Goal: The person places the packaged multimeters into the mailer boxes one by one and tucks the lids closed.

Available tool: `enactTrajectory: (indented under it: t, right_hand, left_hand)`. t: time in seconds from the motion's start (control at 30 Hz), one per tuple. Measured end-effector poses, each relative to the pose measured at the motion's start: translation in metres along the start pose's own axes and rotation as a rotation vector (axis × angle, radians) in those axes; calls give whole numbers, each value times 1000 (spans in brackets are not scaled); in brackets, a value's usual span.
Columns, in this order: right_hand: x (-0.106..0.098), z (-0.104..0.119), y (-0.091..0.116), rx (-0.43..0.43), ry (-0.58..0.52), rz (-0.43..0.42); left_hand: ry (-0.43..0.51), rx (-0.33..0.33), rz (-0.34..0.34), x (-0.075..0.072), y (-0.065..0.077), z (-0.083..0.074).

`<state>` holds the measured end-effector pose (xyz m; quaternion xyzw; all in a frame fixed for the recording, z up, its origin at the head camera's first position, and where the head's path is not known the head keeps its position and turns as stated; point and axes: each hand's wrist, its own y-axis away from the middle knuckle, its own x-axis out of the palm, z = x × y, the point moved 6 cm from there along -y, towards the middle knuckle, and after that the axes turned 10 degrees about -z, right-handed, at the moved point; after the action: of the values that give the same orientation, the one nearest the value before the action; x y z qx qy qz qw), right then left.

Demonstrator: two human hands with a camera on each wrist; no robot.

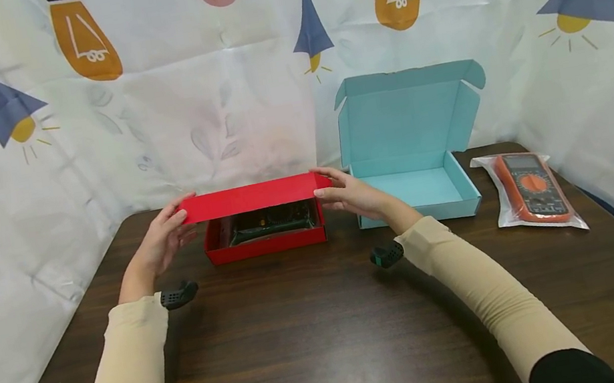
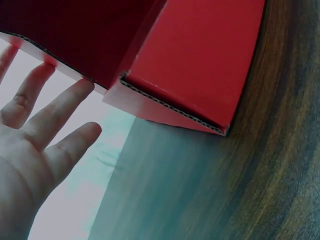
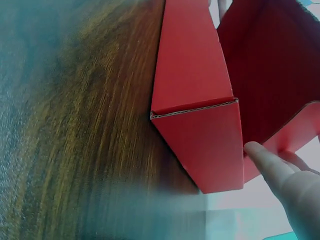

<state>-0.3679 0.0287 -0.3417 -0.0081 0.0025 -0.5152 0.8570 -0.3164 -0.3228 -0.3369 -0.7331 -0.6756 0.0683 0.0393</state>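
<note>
Plainly, a red box (image 1: 267, 247) sits on the tabletop (image 1: 305, 327), its lid (image 1: 250, 197) partly raised; only the head view shows the dark packet (image 1: 273, 226) inside. Left hand (image 1: 161, 239) and right hand (image 1: 355, 197) touch the lid's sides, fingers extended, near a blue box (image 1: 401, 118).

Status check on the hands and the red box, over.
Left hand and right hand touching the lid at its ends. Red box partly open, dark packet inside. Blue box alongside, not blocking.

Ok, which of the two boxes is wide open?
The light blue box, right of the red box: its lid stands up untouched. The red lid is only partly raised, left hand and right hand touching it.
</note>
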Motion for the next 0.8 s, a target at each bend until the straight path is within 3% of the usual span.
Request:
enactTrajectory:
  t: [0.3, 0.5, 0.8]
  right_hand:
    - [3, -3, 1, -22, 25, 12]
    - [2, -5, 0, -26, 33, 9]
    - [1, -3, 3, -80, 222, 8]
  left_hand:
    - [-79, 14, -79, -3, 1, 6]
    - [-114, 21, -84, -5, 1, 9]
    - [-174, 9, -88, -6, 2, 9]
